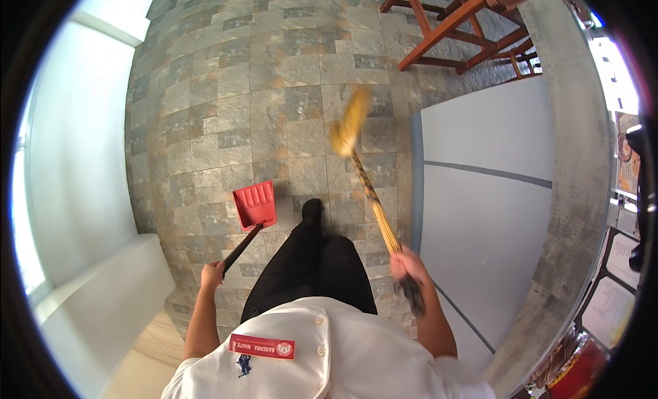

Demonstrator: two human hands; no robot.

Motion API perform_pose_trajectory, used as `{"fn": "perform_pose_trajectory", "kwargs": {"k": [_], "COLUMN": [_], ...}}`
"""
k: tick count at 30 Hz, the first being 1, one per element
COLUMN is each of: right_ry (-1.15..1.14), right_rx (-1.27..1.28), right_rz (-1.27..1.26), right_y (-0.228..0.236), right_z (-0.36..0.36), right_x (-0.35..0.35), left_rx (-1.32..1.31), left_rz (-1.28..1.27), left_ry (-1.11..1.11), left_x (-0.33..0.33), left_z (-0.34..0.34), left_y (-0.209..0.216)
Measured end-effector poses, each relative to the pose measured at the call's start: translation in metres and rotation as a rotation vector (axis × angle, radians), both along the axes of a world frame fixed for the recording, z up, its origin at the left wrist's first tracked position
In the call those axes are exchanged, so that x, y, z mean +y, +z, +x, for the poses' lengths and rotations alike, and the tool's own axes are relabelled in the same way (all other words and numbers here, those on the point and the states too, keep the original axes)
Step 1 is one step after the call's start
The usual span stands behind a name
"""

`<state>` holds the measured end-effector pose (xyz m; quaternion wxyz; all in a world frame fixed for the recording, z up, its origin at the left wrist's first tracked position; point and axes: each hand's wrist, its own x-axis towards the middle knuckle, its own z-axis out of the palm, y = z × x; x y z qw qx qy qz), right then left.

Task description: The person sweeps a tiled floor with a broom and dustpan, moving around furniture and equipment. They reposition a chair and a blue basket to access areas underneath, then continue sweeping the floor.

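Observation:
My left hand [213, 274] is closed round the black handle of a long-handled dustpan [256, 204]. Its red pan is low over or on the tiled floor, left of my foot; I cannot tell whether it touches. In my right hand [409, 264] is a broom [373, 197], gripped near the dark top end of its stick. The broom's yellow head points away from me, ahead and to the right of my foot, and is smeared by motion. The two tools are apart from each other.
Patterned stone-look tiles [288, 125] cover the floor. On the right runs a grey-panelled counter [486, 207], with menu-like boards [606, 310] beyond it. A wooden stool or chair [445, 35] stands at the far right. Along the left are a white wall [82, 145] and a low ledge [110, 282].

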<state>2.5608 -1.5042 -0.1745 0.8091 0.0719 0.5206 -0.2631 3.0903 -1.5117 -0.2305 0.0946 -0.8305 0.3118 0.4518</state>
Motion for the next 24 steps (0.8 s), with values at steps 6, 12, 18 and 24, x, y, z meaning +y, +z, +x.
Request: {"fn": "perform_pose_trajectory", "kwargs": {"k": [6,12,18,24], "right_ry": [-0.237,-0.572,-0.039,0.013], "right_rx": [-0.350,-0.085,-0.052,0.034], "right_rz": [0.289,-0.153,-0.073,-0.167], "right_y": [0.035,-0.099,-0.141,-0.164], "right_z": [-0.041,-0.077,-0.060,-0.002], "right_x": [0.088,0.041,-0.178,-0.391], "left_rx": [0.038,0.043,0.022,-0.002], "left_rz": [0.011,0.035,0.105,0.116], "left_ry": [0.071,0.201,0.389,0.581], "left_x": [-0.005,-0.008,-0.018,-0.038], "left_z": [-0.010,-0.029,-0.056,-0.097], "left_y": [-0.009,0.005,0.036,0.049]}}
